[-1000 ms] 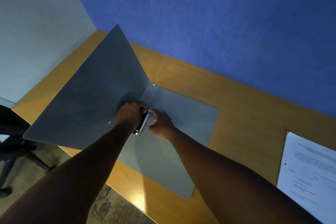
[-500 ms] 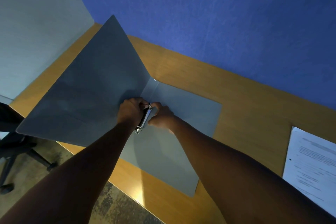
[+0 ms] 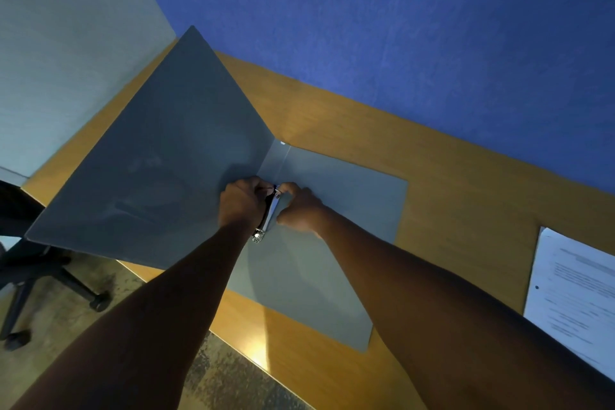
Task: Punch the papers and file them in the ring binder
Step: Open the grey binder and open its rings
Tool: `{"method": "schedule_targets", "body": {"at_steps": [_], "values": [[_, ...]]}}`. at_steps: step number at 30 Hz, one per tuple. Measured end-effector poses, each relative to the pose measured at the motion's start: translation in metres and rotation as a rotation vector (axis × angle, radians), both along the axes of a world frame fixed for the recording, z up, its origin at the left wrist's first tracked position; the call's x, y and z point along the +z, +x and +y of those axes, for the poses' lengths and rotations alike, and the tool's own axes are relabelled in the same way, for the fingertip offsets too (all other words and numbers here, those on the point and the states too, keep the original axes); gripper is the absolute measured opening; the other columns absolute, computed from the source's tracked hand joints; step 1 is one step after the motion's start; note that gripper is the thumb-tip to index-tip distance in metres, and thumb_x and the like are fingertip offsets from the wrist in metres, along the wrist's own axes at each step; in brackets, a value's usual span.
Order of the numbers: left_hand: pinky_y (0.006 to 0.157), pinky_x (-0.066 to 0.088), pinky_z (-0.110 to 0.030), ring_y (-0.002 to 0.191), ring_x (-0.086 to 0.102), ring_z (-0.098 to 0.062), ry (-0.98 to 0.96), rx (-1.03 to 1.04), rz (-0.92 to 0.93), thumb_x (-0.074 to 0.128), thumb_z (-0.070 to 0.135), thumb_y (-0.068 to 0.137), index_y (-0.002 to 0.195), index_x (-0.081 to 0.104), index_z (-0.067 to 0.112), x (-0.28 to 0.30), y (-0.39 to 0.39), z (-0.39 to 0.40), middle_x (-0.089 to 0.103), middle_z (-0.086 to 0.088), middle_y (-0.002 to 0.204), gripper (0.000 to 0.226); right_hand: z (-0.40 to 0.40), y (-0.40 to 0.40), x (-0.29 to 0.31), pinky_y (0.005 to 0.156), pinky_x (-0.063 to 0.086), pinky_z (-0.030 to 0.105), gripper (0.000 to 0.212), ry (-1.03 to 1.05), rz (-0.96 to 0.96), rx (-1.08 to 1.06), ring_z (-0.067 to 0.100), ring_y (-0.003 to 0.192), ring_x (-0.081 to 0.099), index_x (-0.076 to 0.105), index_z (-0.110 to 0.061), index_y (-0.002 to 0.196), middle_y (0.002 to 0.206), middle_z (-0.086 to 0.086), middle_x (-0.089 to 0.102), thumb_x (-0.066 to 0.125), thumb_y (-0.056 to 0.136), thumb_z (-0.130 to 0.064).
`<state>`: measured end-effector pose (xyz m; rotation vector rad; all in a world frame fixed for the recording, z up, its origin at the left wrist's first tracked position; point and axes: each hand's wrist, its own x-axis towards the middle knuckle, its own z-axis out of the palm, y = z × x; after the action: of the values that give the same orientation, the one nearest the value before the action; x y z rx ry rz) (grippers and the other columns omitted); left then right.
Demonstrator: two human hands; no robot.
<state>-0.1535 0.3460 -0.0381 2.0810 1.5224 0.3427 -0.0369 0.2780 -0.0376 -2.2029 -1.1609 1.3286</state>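
Lying open near the desk's (image 3: 449,183) left front corner, the grey ring binder (image 3: 332,260) has its left cover raised. Both hands curl closed on its metal ring mechanism (image 3: 270,214): left hand (image 3: 241,205), right hand (image 3: 299,206). Printed papers (image 3: 575,303) lie at the right edge.
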Motion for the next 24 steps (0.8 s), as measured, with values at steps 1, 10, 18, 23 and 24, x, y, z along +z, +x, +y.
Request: {"method": "schedule_targets", "body": {"at_steps": [1, 10, 18, 23, 24], "values": [[0.074, 0.046, -0.021, 0.091, 0.071, -0.025, -0.001, 0.013, -0.005, 0.066, 0.016, 0.088, 0.095, 0.078, 0.017, -0.0001, 0.0006, -0.0004, 0.077, -0.005, 0.091, 0.014, -0.0002, -0.0002, 0.0005, 0.103, 0.044, 0.038, 0.051, 0.003, -0.007, 0.001, 0.033, 0.125, 0.047, 0.042, -0.033, 0.132, 0.131, 0.013, 0.043, 0.055, 0.084, -0.022], [0.076, 0.051, -0.022, 0.089, 0.072, -0.021, -0.032, 0.057, -0.04, 0.07, 0.02, 0.086, 0.095, 0.079, 0.021, -0.0064, -0.0012, 0.0022, 0.077, -0.001, 0.09, 0.012, -0.0005, -0.0019, 0.0042, 0.103, 0.043, 0.038, 0.049, 0.02, -0.027, 0.015, 0.033, 0.124, 0.049, 0.043, -0.03, 0.132, 0.13, 0.014, 0.044, 0.054, 0.085, -0.021], [0.071, 0.05, -0.019, 0.082, 0.072, -0.014, -0.082, 0.114, -0.07, 0.071, 0.023, 0.082, 0.092, 0.08, 0.026, -0.0082, -0.0029, 0.0045, 0.077, 0.004, 0.085, 0.013, -0.0009, -0.0039, 0.0069, 0.104, 0.042, 0.04, 0.046, 0.048, -0.039, 0.001, 0.031, 0.122, 0.05, 0.042, -0.023, 0.132, 0.13, 0.014, 0.045, 0.054, 0.088, -0.019], [0.063, 0.045, -0.014, 0.073, 0.068, -0.005, -0.122, 0.128, -0.099, 0.071, 0.022, 0.082, 0.088, 0.08, 0.027, -0.0083, -0.0047, 0.0043, 0.075, 0.009, 0.08, 0.012, -0.0047, -0.0048, 0.0065, 0.103, 0.042, 0.041, 0.046, 0.055, -0.037, -0.001, 0.031, 0.122, 0.048, 0.041, -0.021, 0.13, 0.128, 0.013, 0.045, 0.055, 0.086, -0.017], [0.062, 0.044, -0.013, 0.073, 0.068, -0.006, -0.125, 0.126, -0.105, 0.071, 0.021, 0.082, 0.089, 0.08, 0.025, -0.0082, -0.0049, 0.0043, 0.076, 0.007, 0.081, 0.012, -0.0051, -0.0043, 0.0066, 0.102, 0.043, 0.04, 0.049, 0.053, -0.026, -0.002, 0.03, 0.122, 0.048, 0.041, -0.022, 0.131, 0.128, 0.013, 0.045, 0.056, 0.085, -0.016]]}}
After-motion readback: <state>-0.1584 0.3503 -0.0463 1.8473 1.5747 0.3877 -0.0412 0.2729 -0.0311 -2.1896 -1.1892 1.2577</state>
